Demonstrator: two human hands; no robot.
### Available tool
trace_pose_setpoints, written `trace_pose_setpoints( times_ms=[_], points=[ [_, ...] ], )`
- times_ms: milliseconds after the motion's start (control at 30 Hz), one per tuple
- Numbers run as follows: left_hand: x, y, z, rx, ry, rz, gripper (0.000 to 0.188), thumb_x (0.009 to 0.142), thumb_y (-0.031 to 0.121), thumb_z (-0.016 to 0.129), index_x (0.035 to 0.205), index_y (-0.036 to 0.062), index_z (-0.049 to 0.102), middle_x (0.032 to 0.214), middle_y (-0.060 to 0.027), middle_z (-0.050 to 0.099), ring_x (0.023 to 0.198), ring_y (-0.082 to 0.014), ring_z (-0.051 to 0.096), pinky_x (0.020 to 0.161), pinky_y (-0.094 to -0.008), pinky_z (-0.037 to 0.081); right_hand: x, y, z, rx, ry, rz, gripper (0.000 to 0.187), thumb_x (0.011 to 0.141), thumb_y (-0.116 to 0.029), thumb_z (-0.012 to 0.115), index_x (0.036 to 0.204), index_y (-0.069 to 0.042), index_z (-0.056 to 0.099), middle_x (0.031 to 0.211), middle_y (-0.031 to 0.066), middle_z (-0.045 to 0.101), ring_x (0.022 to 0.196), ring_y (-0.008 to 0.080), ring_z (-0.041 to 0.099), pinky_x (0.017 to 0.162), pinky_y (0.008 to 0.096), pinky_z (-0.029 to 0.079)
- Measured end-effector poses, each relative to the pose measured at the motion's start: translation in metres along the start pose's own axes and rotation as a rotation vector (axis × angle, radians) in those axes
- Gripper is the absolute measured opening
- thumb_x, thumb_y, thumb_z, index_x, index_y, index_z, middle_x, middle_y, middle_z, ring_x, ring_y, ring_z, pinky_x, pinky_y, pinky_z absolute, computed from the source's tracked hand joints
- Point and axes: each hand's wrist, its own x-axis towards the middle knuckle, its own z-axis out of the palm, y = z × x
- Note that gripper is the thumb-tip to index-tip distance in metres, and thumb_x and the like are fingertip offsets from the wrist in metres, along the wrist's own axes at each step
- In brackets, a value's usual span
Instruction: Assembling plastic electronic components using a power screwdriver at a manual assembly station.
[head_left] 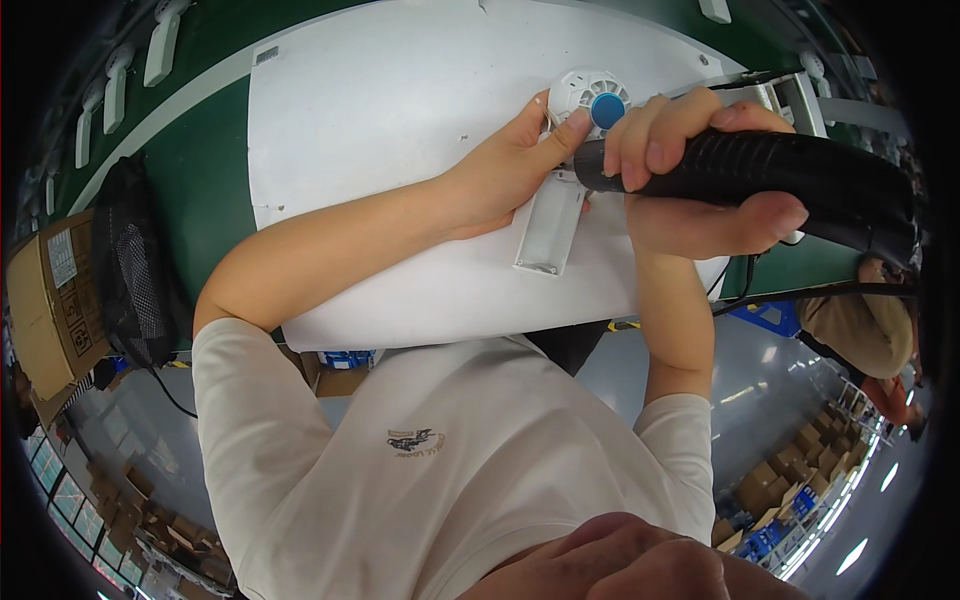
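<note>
My left hand (500,180) grips a white handheld fan (546,238) near where its round head meets the handle, thumb on top. The fan's head, with a blue round centre (607,111), points away from me. Its rectangular handle points back toward me and looks like an open shallow shell. In my right hand (680,215) is a thick black electric screwdriver (810,175), lying almost level. Its front end meets the fan close to my left thumb; the tip itself is hidden there.
A white sheet (350,120) covers the green table (205,160). Several similar white fans, such as one fan (165,45), lie far left. At the left stand a cardboard box (50,300) and a black mesh-sided object (135,270). A metal frame (800,100) and a black cable (740,290) are at right.
</note>
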Motion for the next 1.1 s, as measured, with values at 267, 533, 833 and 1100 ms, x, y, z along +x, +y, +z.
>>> trace_pose_setpoints(
  times_ms=[267,533,833,1100],
  points=[
    [-0.004,0.002,-0.001,0.021,0.005,0.003,0.048,0.1,0.04,0.049,0.136,0.0125,0.035,0.116,-0.0077,0.053,0.095,-0.013,0.055,0.078,-0.0278,0.052,0.004,-0.005,0.012,-0.013,-0.048,0.064,0.056,0.091,-0.061,0.047,0.11,-0.009,0.044,0.067,0.0088,0.052,0.046,0.0169,0.047,0.042,0.0299,0.044],
    [0.04,0.1,-0.022,1.185,0.476,0.517,0.053,0.094,0.022,0.056,0.137,0.0005,0.035,0.127,-0.0208,0.048,0.096,-0.0319,0.061,0.084,-0.0421,0.051,0.014,-0.093,-0.003,-0.386,0.186,-0.163,0.05,0.091,-0.05,0.058,0.113,-0.007,0.046,0.069,0.0123,0.057,0.048,0.0219,0.053,0.046,0.032,0.051],
    [0.199,0.166,-0.06,1.794,0.957,0.515,0.054,0.087,0.037,0.058,0.122,-0.0027,0.048,0.118,-0.0308,0.052,0.115,-0.047,0.049,0.094,-0.0525,0.043,0.002,-0.083,0.0,-0.276,0.06,-0.062,0.054,0.093,-0.056,0.046,0.11,-0.006,0.045,0.066,0.0106,0.051,0.046,0.0192,0.049,0.042,0.0307,0.046],
    [0.23,0.171,-0.084,1.802,0.888,0.24,0.057,0.086,0.025,0.062,0.131,-0.0036,0.041,0.109,-0.0221,0.058,0.093,-0.0354,0.064,0.076,-0.0414,0.054,0.003,-0.088,0.014,-0.294,0.025,-0.152,0.054,0.091,-0.054,0.05,0.114,-0.006,0.044,0.072,0.0118,0.052,0.048,0.0193,0.051,0.041,0.0308,0.046]
  ],
)
